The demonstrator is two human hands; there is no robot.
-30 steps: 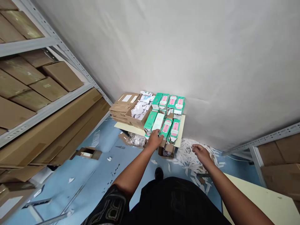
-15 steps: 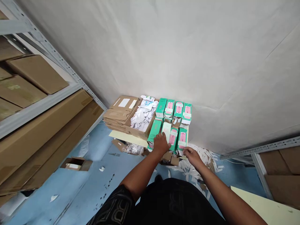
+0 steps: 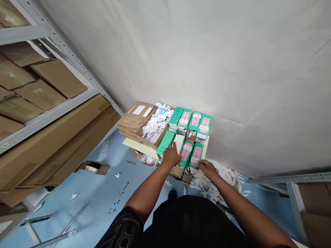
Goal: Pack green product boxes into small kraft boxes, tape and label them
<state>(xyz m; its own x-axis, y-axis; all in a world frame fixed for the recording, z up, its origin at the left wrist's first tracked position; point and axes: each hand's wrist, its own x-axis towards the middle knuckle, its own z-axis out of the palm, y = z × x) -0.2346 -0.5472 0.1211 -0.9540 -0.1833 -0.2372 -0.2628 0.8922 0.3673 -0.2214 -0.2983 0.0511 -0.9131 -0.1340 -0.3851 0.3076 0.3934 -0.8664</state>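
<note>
Several green boxes with pink fronts (image 3: 194, 120) lie in two rows on a low pale board (image 3: 139, 146) against the wall. My left hand (image 3: 171, 156) rests on the near end of the front row, fingers curled over a light green box (image 3: 179, 142). My right hand (image 3: 206, 167) touches the near end of the rightmost front green box (image 3: 197, 155), fingers bent. Whether either hand truly grips its box is unclear.
An open cardboard box of white packets (image 3: 155, 124) sits left of the green boxes, beside flat cartons (image 3: 134, 117). Metal shelving with brown cartons (image 3: 46, 113) fills the left. White paper strips (image 3: 224, 175) litter the blue floor; a small open carton (image 3: 93, 167) lies there.
My right hand has moved from above the paper strips to the rightmost front green box. My left hand has stayed on the front row. The view shifted a little.
</note>
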